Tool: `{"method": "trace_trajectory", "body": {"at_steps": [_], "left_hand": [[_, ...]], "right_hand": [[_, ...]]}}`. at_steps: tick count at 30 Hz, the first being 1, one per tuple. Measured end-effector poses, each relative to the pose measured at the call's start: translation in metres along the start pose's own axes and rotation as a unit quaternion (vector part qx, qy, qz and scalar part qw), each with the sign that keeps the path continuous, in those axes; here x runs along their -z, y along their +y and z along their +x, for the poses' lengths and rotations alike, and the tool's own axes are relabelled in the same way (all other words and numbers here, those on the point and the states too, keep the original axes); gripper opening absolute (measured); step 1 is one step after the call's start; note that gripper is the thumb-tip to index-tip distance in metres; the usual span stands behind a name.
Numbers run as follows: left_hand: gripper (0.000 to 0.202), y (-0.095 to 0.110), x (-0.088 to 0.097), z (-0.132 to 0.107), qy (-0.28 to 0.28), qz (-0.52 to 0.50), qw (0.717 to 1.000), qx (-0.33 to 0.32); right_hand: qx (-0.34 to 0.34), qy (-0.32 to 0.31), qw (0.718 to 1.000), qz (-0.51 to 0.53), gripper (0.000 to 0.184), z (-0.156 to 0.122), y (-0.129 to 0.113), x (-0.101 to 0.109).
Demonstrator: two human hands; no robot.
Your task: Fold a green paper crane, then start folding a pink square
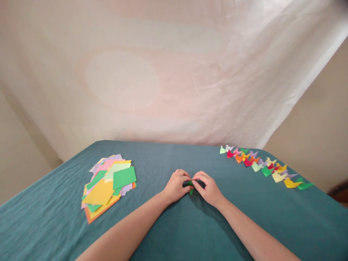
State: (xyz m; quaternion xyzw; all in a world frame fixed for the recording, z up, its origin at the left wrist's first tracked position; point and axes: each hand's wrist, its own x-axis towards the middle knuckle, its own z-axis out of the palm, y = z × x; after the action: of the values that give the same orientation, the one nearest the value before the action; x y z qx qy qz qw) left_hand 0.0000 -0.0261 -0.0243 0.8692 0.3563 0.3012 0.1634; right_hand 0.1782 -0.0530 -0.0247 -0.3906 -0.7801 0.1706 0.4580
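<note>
Pinching sm. green paper (191,192) btwn fingers of L hand (178,184) & R hand (208,189), at 3 o'clock from paper pile (107,188), approx 9 o'clock from paper birds (266,171); can't tell if touching table (165,159)

green paper (191,192): small, looks folded, but honestly mostly covered so can't make out the whole shape
visible tip: kinda triangular, pointing to the near side
spot: pinched between left hand (178,185) and right hand (208,187), over the desk (163,159)
</note>
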Motion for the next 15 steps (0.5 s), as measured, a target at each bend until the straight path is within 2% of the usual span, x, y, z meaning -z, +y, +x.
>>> {"method": "trace_trajectory", "body": {"at_steps": [5,15], "left_hand": [[0.009,-0.0042,-0.0028,0.0018,0.0,-0.014,1.0,0.009],[0.012,-0.0045,-0.0001,0.0042,0.003,-0.054,0.998,0.024]], "right_hand": [[0.005,-0.001,1.0,0.001,0.013,0.0011,0.0006,-0.001],[-0.003,0.009,1.0,0.013,0.016,0.0008,-0.0021,-0.0017]]}}
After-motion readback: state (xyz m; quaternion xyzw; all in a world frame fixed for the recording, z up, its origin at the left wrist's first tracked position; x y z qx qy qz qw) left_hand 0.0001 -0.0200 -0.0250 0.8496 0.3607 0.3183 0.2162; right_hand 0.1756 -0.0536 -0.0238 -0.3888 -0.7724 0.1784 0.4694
